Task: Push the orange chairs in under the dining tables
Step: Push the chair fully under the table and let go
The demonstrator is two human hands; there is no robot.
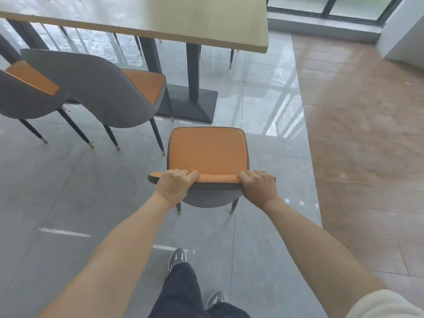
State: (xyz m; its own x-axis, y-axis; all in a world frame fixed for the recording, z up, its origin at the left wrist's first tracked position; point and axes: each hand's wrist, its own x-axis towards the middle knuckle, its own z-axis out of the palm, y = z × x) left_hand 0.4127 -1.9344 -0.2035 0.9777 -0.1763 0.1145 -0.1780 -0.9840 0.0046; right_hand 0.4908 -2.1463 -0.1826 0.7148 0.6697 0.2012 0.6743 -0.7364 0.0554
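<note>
both hands, left hand [174, 185] and right hand [258, 185], grip the backrest top of the centre-frame orange chair [207, 150]; push evenly, straight toward the dining table [206, 21] at upper frame, avoiding its base [195, 106].

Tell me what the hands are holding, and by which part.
Both hold the orange chair by the top edge of its backrest: left hand near its left end, right hand near its right end.
</note>
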